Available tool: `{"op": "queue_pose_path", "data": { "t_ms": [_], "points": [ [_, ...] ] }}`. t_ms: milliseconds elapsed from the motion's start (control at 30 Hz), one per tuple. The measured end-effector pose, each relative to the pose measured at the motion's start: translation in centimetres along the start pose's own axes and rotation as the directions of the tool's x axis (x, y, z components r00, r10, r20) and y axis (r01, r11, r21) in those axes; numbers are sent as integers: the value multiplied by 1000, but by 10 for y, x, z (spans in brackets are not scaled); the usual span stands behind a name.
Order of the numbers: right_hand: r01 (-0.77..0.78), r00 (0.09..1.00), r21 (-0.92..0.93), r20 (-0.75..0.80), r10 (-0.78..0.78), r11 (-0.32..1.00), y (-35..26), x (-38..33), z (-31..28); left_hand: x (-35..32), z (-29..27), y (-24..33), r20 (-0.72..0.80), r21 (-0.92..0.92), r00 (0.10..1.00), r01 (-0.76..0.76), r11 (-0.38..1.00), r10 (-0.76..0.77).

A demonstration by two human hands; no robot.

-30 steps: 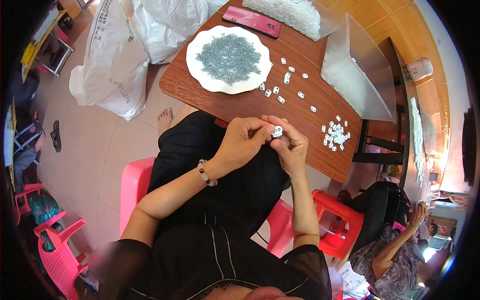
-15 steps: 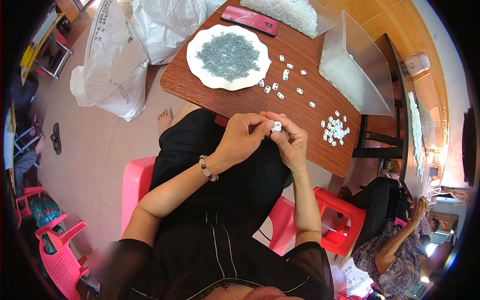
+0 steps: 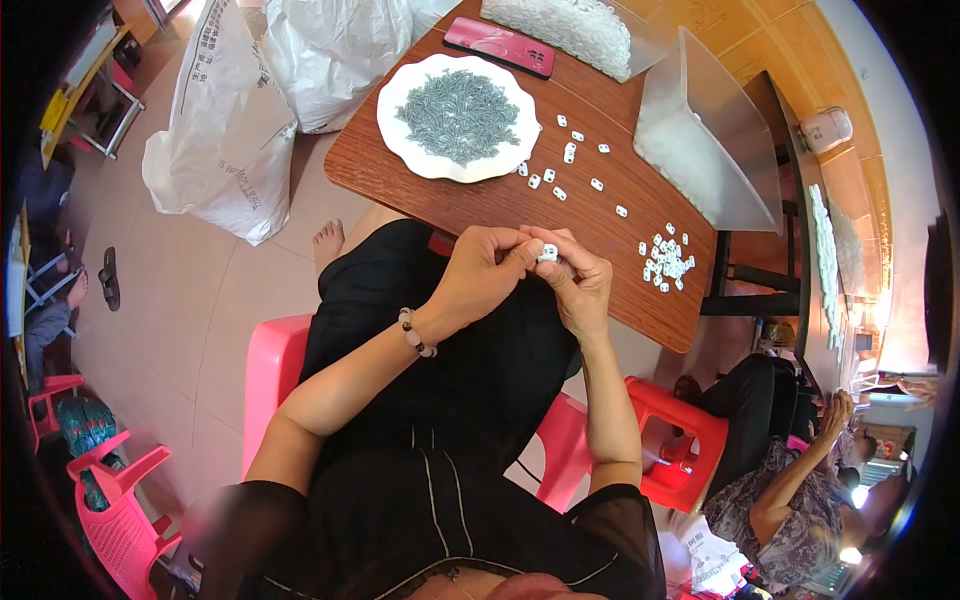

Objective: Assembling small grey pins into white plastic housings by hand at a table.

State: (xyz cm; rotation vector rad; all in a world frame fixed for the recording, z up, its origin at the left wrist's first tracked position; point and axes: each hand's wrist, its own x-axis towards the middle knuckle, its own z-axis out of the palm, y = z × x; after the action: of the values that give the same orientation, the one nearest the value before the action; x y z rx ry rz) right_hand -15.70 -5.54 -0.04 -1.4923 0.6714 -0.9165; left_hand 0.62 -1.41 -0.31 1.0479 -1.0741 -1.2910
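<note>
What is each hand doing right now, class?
Left hand: fingers closed on the small white piece.
Right hand: fingers closed on the same white piece.

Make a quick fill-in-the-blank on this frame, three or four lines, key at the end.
1. Both hands, the left hand and the right hand, pinch one small ____ piece between them.
2. The white plate holds a heap of small ____ parts.
3. The red phone lies on the ____ table.
4. The person sits on a ____ chair.

Missing words: white; grey; wooden; pink
</note>
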Motion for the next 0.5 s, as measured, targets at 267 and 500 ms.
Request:
{"op": "queue_pose_path", "data": {
  "t_ms": [267, 500],
  "points": [
    [1, 1000, -76, -15, -2, 997, 3, 0, 0, 0, -2, -2, -2, 0, 1000, 14, 1000, -14],
    [32, 999, 76, 5, -32, 997, -12, 5, 14, 1, -2, -4, -8, -78, 1000, 21, 997, -22]
  ]
}}
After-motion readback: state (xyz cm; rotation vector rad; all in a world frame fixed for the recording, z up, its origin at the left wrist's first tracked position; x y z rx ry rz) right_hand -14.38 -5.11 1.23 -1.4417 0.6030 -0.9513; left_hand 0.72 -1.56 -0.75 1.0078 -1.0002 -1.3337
